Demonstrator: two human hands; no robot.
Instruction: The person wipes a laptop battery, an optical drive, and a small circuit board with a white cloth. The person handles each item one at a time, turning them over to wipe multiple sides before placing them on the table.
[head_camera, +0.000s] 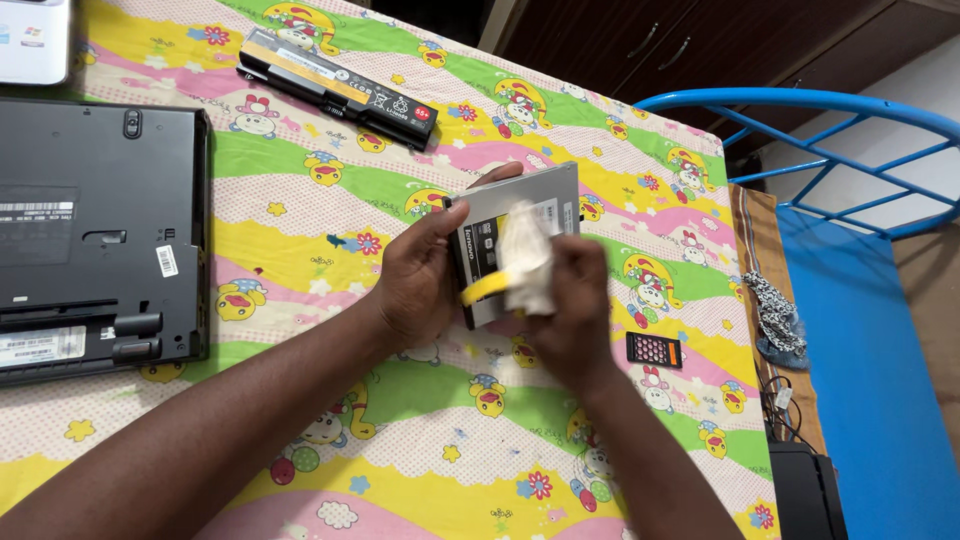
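right hand (570, 310) is pinched shut on a crumpled white cloth (527, 258), pressing it flat against the silver face of the optical drive (520, 215), so it looks like a wiping grip, fingers bunched to keep the cloth in a wad. left hand (415, 275) clamps the drive's left edge, thumb over the top and fingers curled underneath, tilting the slab up off the table (300, 200) towards the camera so the face is easy to reach. a yellow strip (482, 290) pokes out between the two hands, low on the drive; i cannot tell if it is a tab on the drive or something else.

outward from the drive: just right and below it a small black grille piece (653, 350) lies on the cartoon-print cloth. up and left of the drive, the long black laptop battery (337, 87). far left of the drive, the black laptop (100, 240) lies bottom-up, battery bay open. right of the drive, off the table edge, a blue metal frame (800, 100).
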